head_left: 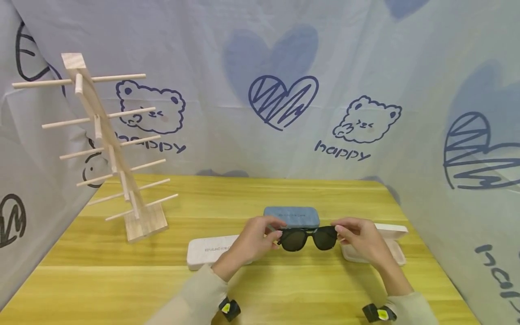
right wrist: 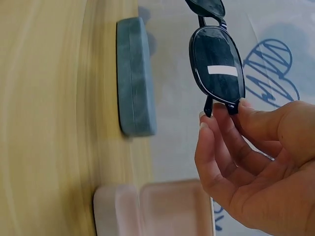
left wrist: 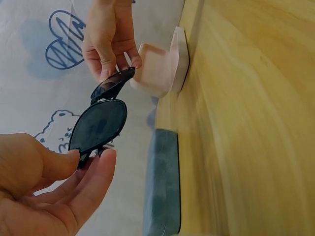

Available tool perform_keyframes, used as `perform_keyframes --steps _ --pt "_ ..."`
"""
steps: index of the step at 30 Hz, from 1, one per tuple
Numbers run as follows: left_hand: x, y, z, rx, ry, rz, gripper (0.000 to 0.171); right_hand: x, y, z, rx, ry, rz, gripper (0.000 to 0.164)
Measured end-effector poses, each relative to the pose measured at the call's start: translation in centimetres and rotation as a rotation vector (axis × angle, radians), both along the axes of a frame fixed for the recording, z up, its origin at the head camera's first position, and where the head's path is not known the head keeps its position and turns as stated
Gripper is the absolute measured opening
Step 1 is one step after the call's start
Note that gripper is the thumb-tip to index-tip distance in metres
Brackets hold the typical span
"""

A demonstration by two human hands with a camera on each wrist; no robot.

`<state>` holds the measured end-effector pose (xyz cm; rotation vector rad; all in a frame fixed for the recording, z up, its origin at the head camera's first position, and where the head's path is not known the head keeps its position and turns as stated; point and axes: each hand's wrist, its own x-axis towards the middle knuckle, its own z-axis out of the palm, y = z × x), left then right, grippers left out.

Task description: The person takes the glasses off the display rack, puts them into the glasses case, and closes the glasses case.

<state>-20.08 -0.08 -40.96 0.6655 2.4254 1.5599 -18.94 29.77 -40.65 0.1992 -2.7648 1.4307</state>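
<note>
Dark-lensed black sunglasses (head_left: pixel 309 239) are held up above the table, lenses toward me in the head view. My left hand (head_left: pixel 257 238) pinches the left end of the frame between thumb and fingers. At the other end, my right hand (head_left: pixel 360 238) pinches the frame's corner by the hinge. Behind the sunglasses a closed blue glasses case (head_left: pixel 293 215) lies on the table. An opened pale pink case (right wrist: pixel 172 209) sits by my right hand, partly covered by it in the head view. Beside my left forearm lies a closed white case (head_left: pixel 205 251), its right end hidden.
A wooden stand (head_left: pixel 106 131) with several rows of thin pegs rises at the table's left. The yellow wood-grain table (head_left: pixel 122 289) meets a printed cloth (head_left: pixel 211 90) at the back and sides.
</note>
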Motion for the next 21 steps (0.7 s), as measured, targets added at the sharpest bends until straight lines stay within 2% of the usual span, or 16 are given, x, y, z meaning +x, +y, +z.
perform_keyframes --steps 8,11,21 --pt "-0.4 2.9 -0.4 0.054 -0.065 -0.009 0.019 0.8 2.5 -0.3 0.016 0.011 -0.047 0.027" --pt "-0.6 4.1 -0.7 0.068 -0.067 -0.023 0.017 1.1 3.6 -0.4 0.026 0.024 -0.060 0.028" --pt "-0.6 8.3 -2.0 -0.023 0.009 -0.100 0.013 2.2 7.7 -1.3 0.088 0.068 -0.097 0.027"
